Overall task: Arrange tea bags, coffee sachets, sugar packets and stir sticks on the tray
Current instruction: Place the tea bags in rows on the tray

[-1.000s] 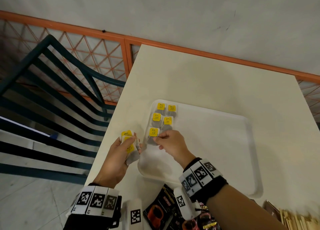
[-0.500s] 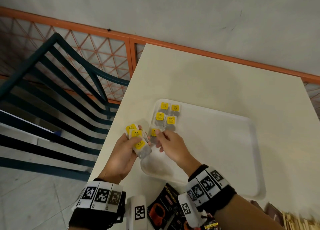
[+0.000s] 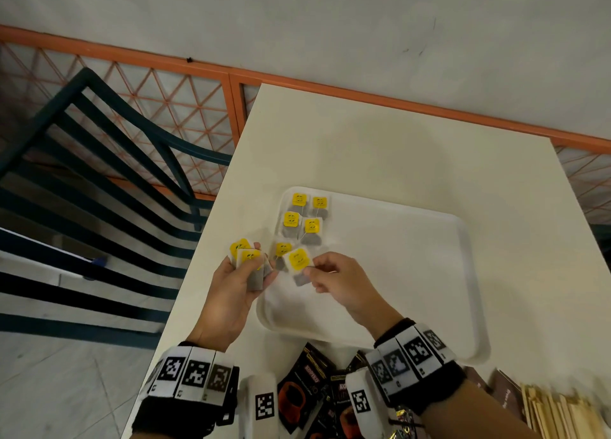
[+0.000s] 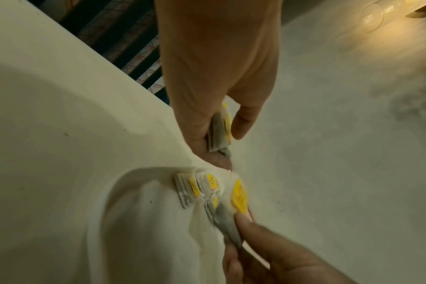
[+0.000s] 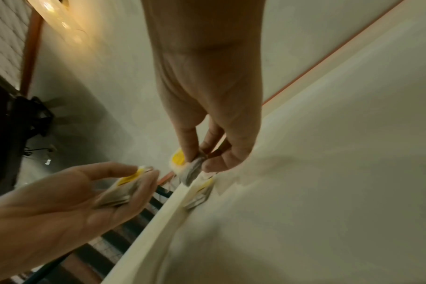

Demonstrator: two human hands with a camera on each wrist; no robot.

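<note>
Tea bag (image 3: 298, 262) with yellow tag is pinched at its grey pouch end between thumb and fingertips of the right hand (image 3: 340, 284), held just above the near-left part of the white tray (image 3: 429, 306), beside the fifth bag of the set. Five laid tea bags (image 3: 302, 222) sit in two short columns in the tray's far-left corner, tags up. Left hand (image 3: 231, 293) grips a small stack of spare tea bags (image 3: 249, 265) between thumb and fingers, hovering over the tabletop (image 3: 380, 147) just left of the tray rim. Handling, as I judge it: bags are near weightless, soft and floppy, pouch crumples under pressure, and tag hangs on a thin string, so it can swing or flip. Best hold is a light pinch on the pouch edge or the stiffer tag; squeezing the middle risks tearing the paper. Stack in the left hand likely slides apart easily, strings may tangle. Hard to read: count of bags in the left stack can't be told, they overlap and both wrist views are blurred. Whether the held bag already touches the tray floor is unclear. Coffee sachets (image 3: 302, 392), dark with orange print, lie on the tabletop at the near edge, partly hidden behind the wrist bands. Stir sticks (image 3: 562, 415) are cut off at the bottom right and smeared. Brown packets (image 3: 506, 394) next to them may be sugar, can't confirm.
</note>
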